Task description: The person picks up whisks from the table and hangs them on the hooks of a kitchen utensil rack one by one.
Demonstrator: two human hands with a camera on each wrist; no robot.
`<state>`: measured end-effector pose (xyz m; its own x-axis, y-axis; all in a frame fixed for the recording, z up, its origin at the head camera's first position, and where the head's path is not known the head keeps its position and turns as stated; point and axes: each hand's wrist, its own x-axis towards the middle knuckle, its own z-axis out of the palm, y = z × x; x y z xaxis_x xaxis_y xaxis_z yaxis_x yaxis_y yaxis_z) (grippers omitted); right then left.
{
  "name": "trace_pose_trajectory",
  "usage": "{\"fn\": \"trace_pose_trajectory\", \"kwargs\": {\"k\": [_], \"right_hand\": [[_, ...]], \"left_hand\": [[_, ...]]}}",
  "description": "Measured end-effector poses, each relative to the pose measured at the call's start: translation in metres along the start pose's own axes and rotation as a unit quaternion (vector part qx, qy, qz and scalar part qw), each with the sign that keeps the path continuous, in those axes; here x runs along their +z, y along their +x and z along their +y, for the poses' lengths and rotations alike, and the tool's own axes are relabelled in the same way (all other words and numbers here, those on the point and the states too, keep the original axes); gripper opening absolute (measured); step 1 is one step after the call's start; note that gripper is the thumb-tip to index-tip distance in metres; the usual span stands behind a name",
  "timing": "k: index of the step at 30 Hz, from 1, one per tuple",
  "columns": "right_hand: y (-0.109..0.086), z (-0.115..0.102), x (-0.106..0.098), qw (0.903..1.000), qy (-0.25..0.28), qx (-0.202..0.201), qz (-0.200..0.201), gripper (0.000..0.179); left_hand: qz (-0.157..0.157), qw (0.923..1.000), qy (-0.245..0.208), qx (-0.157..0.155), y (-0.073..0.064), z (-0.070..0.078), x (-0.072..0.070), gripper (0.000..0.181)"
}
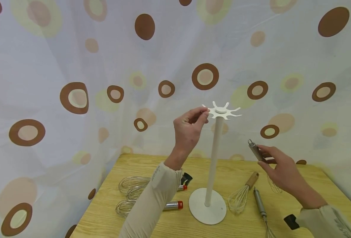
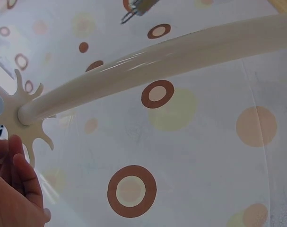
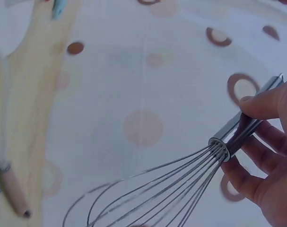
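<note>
A white stand (image 1: 213,162) rises upright from a round base, topped by a flat star-shaped ring of hooks (image 1: 222,111). My left hand (image 1: 190,129) pinches one of the ring's left hooks between thumb and fingertips. In the left wrist view, that hand (image 2: 18,187) sits right against the hook ring (image 2: 13,111). To the right of the stand, my right hand (image 1: 282,170) holds a metal whisk (image 1: 255,150) by its handle, the hanging loop pointing up. Its wire end hangs downward, as the right wrist view shows with the whisk (image 3: 223,149).
Several whisks with red-ended handles (image 1: 173,205) lie left of the base, partly behind my left sleeve (image 1: 151,205). On the right lie a wooden-handled whisk (image 1: 241,195) and a slim metal whisk (image 1: 261,205). A spotted curtain (image 1: 175,49) hangs behind the wooden table (image 1: 104,211).
</note>
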<state>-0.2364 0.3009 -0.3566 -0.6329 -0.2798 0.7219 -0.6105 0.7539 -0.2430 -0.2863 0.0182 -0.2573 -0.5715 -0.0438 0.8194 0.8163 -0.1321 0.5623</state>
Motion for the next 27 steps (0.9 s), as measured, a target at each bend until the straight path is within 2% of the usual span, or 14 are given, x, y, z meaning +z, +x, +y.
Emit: {"fn": "trace_pose_trajectory", "kwargs": {"k": [3,10,19,27], "right_hand": [[0.013,-0.018,-0.001,0.9994,0.021,-0.008,0.027,0.066],[0.038,-0.047,-0.004,0.9954,0.067,-0.014,0.067,0.068],[0.057,-0.069,-0.005,0.9854,0.13,0.0,0.11,0.066],[0.065,-0.077,-0.002,0.9818,0.157,0.007,0.107,0.065]], "left_hand": [[-0.001,1.0,0.001,-0.002,0.0,0.001,0.001,0.017],[-0.003,1.0,0.008,-0.005,-0.001,0.031,0.002,0.015],[-0.001,0.9999,0.01,-0.011,-0.002,0.032,0.001,0.016],[0.0,0.9999,0.007,-0.009,-0.003,0.033,0.0,0.015]]}}
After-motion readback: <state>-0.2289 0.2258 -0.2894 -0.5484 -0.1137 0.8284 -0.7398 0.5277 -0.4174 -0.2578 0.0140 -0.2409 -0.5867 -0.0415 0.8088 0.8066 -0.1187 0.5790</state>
